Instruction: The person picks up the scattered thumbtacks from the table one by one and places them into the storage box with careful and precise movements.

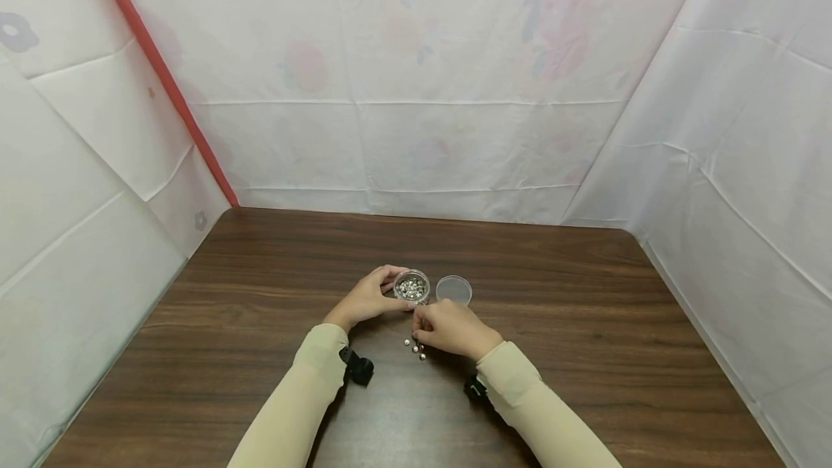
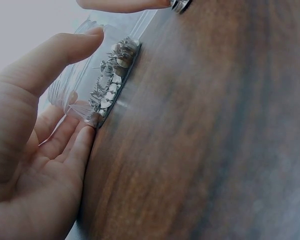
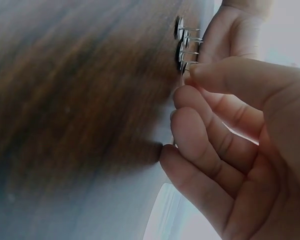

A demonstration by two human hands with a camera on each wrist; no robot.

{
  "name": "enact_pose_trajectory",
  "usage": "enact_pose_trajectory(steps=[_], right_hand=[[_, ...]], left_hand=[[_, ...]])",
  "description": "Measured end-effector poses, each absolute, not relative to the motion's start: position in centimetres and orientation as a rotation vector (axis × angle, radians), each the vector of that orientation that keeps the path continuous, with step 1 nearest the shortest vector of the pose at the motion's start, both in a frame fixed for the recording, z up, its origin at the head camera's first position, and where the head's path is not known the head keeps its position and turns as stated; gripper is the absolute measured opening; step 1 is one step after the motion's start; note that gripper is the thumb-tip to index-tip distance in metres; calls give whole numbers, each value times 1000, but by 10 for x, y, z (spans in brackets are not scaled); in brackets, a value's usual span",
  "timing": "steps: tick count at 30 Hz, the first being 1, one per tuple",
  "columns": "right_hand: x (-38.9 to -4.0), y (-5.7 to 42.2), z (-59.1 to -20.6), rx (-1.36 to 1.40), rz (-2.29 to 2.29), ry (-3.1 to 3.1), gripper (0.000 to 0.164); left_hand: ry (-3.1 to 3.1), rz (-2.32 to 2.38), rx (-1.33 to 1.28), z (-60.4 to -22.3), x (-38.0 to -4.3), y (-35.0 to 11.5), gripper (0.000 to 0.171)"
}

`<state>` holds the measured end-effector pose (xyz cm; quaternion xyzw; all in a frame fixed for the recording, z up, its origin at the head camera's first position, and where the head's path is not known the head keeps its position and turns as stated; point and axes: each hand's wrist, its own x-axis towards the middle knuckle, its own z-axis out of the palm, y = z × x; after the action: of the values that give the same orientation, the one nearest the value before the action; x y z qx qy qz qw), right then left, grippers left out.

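Note:
My left hand [image 1: 369,300] curls round a clear round jar [image 1: 412,271] standing on the table, thumb on the near side and fingers on the far side. Inside it lie many silver thumbtacks [image 2: 112,75], seen through its wall in the left wrist view. In front of the jar, my right hand [image 1: 451,328] is low over the tabletop. Its thumb and forefinger pinch a thumbtack [image 3: 184,77], mostly hidden by the fingertips. Several loose thumbtacks [image 1: 415,349] lie beside that hand, and the right wrist view shows their pins sticking up from flat heads.
Just right of the jar, a clear round lid [image 1: 453,289] lies flat on the dark wooden table [image 1: 292,251]. White patterned cloth [image 1: 403,150] hangs behind the table and along both sides. A red strip [image 1: 162,74] runs down the back left corner.

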<state>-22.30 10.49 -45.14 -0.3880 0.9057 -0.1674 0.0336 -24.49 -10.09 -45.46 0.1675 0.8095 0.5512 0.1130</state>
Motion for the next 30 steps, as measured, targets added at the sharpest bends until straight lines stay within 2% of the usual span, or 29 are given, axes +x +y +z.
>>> enact_pose_trajectory(steps=[16, 30], right_hand=[[-228, 113, -449, -1161, -753, 2700, 6], [-237, 116, -436, -1086, -758, 2964, 5]], left_hand=[[2393, 1618, 484, -456, -245, -100, 70], [2393, 1634, 518, -458, -247, -101, 70]])
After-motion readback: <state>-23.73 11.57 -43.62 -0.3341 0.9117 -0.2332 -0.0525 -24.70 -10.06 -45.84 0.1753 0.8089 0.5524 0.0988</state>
